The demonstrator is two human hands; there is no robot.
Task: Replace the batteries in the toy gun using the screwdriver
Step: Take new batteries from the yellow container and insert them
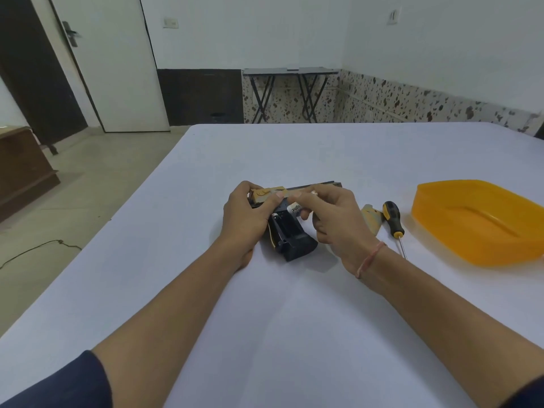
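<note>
On the white counter (282, 325), your left hand (247, 214) curls round the tan rear end of the toy gun (297, 242), which lies on its side at the middle with the black grip's battery bay open. Your right hand (334, 220) pinches a white-labelled battery (295, 208) at the top of that bay. Further right lie a tan cover (371, 217), the screwdriver (393, 216) just beside it, and an orange tray (435, 231).

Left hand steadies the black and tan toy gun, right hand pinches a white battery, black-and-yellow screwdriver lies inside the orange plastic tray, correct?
No. The head view shows the black-and-yellow screwdriver on the white table, beside the orange plastic tray, not in it. Rest stands.
</note>
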